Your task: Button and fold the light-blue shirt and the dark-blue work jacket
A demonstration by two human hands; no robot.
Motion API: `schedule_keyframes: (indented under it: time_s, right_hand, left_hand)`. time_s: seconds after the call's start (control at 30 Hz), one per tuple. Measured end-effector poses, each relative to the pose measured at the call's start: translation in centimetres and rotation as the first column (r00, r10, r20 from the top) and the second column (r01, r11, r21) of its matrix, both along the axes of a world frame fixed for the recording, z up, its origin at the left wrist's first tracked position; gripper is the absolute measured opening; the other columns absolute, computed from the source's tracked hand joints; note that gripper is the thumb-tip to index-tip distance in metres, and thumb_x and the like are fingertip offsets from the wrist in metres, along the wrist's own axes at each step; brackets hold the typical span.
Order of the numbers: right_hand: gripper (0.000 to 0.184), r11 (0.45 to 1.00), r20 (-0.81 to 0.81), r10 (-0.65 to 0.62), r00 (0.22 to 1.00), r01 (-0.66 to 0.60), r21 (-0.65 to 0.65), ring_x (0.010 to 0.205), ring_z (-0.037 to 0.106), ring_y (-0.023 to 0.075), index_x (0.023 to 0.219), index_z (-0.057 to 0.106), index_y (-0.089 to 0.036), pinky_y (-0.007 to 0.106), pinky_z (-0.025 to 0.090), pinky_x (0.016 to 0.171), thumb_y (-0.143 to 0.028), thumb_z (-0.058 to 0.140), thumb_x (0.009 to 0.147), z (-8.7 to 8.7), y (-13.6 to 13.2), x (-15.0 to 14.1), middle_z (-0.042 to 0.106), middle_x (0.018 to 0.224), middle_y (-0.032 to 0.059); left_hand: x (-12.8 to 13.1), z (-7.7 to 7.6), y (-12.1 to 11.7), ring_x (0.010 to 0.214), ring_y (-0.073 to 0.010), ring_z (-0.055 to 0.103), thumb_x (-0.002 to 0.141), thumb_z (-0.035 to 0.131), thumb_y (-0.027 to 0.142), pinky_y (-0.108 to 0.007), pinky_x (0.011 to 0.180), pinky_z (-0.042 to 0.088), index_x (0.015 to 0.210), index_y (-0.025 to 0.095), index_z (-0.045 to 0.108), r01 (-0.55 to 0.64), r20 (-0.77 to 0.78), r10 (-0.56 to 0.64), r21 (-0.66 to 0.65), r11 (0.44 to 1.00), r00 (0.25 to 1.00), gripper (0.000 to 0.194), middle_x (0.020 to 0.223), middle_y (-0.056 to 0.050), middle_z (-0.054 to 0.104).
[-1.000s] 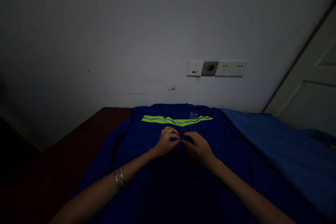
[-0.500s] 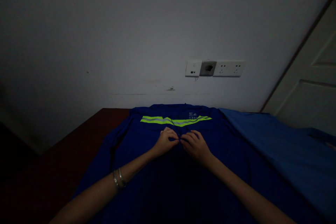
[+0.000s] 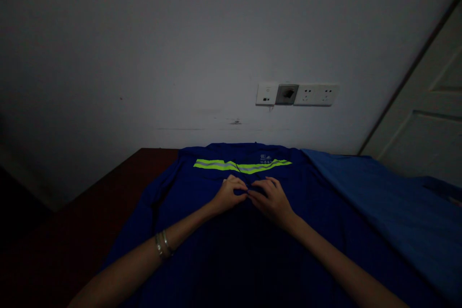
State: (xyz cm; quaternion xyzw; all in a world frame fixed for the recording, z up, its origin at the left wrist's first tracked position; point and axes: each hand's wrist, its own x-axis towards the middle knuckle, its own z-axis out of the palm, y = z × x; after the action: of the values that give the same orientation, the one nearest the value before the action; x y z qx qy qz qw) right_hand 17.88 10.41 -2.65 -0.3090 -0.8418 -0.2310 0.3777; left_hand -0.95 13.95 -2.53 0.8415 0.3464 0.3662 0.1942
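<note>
Blue garment (image 3: 184, 207) lies spread on the tabletop (image 3: 119, 187); its reflective stripe (image 3: 211, 164) taken as reference. Left hand (image 3: 226, 196) and right hand (image 3: 273, 203) meet just on the near side of the stripe's middle. Left: thumb and forefinger nearly together, apparently pinching the garment's front. Right: fingers slightly parted, tips beside the left's; too dark to tell whether they grip cloth. Change over last half second: right forefinger appears a little further from its thumb; garment looks unmoved. Judgement: small regrip, handling at that spot unfinished. Lighter blue cloth (image 3: 378, 197) right of stripe, untouched.
</note>
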Motion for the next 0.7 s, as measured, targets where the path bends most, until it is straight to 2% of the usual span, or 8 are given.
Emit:
schedule_keyframes:
  time_s: [0.17,0.27,0.47,0.6,0.7]
  right_hand:
    - [0.016,0.997,-0.129,-0.003,0.992,-0.007,-0.081,0.091,0.054,0.0191,0.094,0.064,-0.019,0.035,0.044,0.076,-0.019,0.054,0.082,0.8,0.3,0.9,0.059,0.097,0.009]
    - [0.016,0.989,-0.165,-0.046,0.985,0.022,-0.146,0.089,0.055,0.0187,0.094,0.064,-0.019,0.033,0.045,0.074,-0.019,0.052,0.083,1.5,0.2,1.3,0.059,0.097,0.009]
    - [0.017,0.934,-0.123,-0.046,0.991,-0.001,-0.357,0.085,0.057,0.0154,0.09,0.064,-0.019,0.028,0.047,0.075,-0.019,0.048,0.084,2.8,-1.6,0.9,0.059,0.093,0.0064]
    - [0.018,0.872,-0.105,-0.086,0.991,0.024,-0.488,0.08,0.057,0.0131,0.086,0.065,-0.02,0.024,0.046,0.072,-0.02,0.047,0.084,3.5,-3.7,0.1,0.06,0.089,0.0041]
    - [0.016,0.811,-0.086,-0.121,0.989,0.049,-0.583,0.083,0.056,0.0134,0.083,0.065,-0.02,0.024,0.045,0.074,-0.02,0.049,0.081,3.7,-5.3,-0.6,0.061,0.09,0.0036]
  left_hand:
    - [-0.3,1.0,-0.6,0.1,-0.0222,0.048,0.069,0.067,0.026,-0.038,0.089,0.035,0.102,0.023,0.065,0.028,-0.203,-0.017,0.049,0.998,0.979,0.033,0.104,-0.004,0.062]
    - [-0.6,1.7,-1.2,0.102,-0.0219,0.046,0.069,0.066,0.024,-0.039,0.09,0.035,0.109,0.023,0.061,0.05,-0.232,-0.029,0.084,0.995,0.972,0.04,0.108,-0.005,0.059]
    - [-1.4,2.7,-3.2,0.093,-0.0189,0.048,0.072,0.063,0.019,-0.034,0.085,0.038,0.085,0.019,0.067,0.136,-0.243,-0.095,0.158,0.978,0.965,0.013,0.094,-0.005,0.06]
    - [-2.0,2.6,-4.9,0.086,-0.0168,0.049,0.073,0.063,0.019,-0.03,0.08,0.039,0.078,0.018,0.066,0.201,-0.277,-0.148,0.173,0.964,0.949,0.006,0.086,-0.004,0.061]
    - [-2.4,2.1,-6.3,0.084,-0.016,0.051,0.074,0.062,0.019,-0.03,0.08,0.037,0.077,0.018,0.065,0.224,-0.337,-0.162,0.153,0.963,0.928,0.004,0.083,-0.002,0.062]
